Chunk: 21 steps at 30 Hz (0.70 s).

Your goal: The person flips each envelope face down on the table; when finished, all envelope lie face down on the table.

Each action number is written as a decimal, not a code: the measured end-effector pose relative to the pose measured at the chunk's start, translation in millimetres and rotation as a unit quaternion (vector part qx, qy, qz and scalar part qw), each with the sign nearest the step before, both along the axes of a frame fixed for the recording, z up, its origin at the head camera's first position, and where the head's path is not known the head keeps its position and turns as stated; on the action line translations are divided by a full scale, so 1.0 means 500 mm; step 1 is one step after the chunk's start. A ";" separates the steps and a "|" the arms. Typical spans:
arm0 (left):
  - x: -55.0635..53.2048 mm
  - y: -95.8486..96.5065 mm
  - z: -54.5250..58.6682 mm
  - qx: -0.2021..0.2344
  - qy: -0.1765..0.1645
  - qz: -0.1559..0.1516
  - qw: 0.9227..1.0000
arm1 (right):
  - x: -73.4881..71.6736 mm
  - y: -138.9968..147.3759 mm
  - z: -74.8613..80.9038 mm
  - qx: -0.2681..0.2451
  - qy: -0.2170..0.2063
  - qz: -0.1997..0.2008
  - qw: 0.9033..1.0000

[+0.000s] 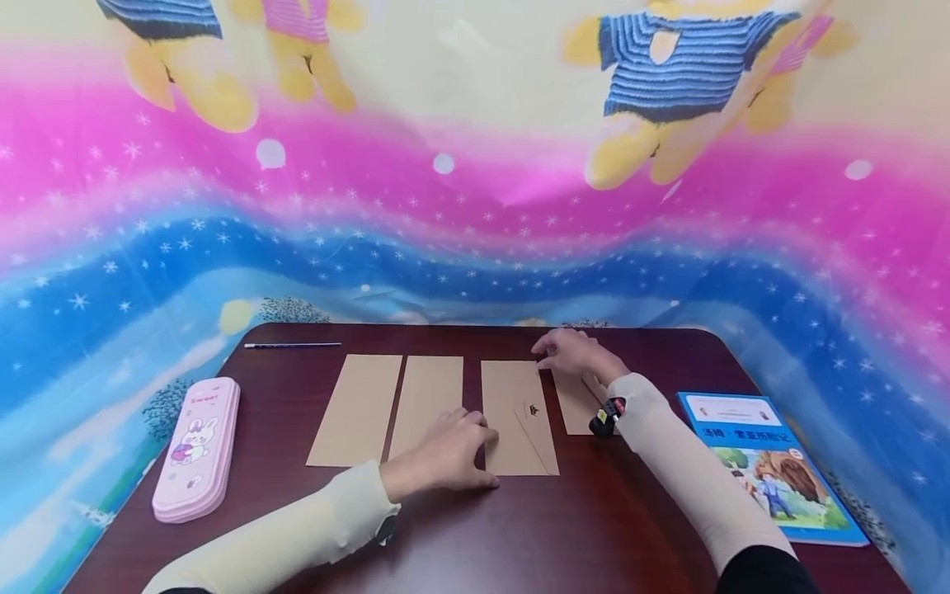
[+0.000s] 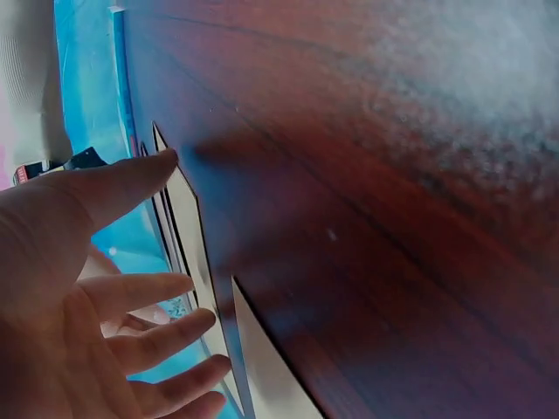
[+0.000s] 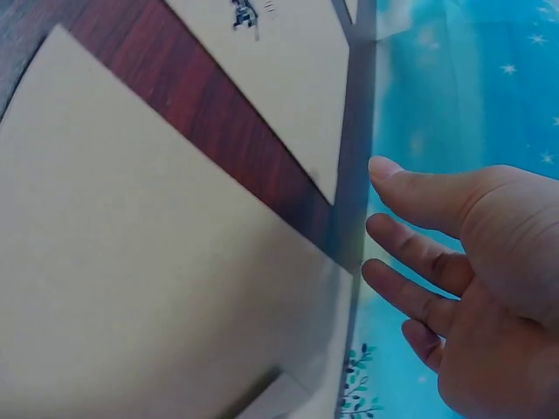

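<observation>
Four flat tan envelopes (image 1: pixel 359 408) before you.
One dark crown (image 1: pixel 533 410) marks the third from left; your left hand (image 1: pixel 444 450) and right hand (image 1: pixel 580 355): grip released.

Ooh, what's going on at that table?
A person is busy with four brown envelopes lying in a row. Their left hand is by the near left side of the envelope with a crown. Their right hand is at the far end, by the rightmost envelope. Neither hand is lifting anything. A pink pencil case sits on the left and a blue book on the right.
</observation>
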State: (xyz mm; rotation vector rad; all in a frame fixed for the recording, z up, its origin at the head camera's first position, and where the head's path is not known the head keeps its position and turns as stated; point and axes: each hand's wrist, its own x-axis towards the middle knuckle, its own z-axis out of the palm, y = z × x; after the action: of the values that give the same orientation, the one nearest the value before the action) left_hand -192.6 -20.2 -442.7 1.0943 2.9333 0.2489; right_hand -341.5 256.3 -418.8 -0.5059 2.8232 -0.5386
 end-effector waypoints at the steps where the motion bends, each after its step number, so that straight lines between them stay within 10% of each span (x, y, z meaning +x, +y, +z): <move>1: -0.001 0.000 0.001 -0.005 0.002 0.002 1.000 | -0.001 0.001 -0.003 0.007 0.004 -0.004 1.000; 21: -0.016 0.007 0.001 -0.040 0.039 -0.019 0.998 | -0.019 -0.033 -0.018 0.056 0.022 0.014 0.998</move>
State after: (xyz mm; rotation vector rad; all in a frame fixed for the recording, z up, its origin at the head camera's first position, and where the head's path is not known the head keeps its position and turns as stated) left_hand -200.4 -16.7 -442.4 1.1741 2.9566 0.0913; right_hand -350.8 239.8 -428.0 -0.5394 2.8628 -0.3653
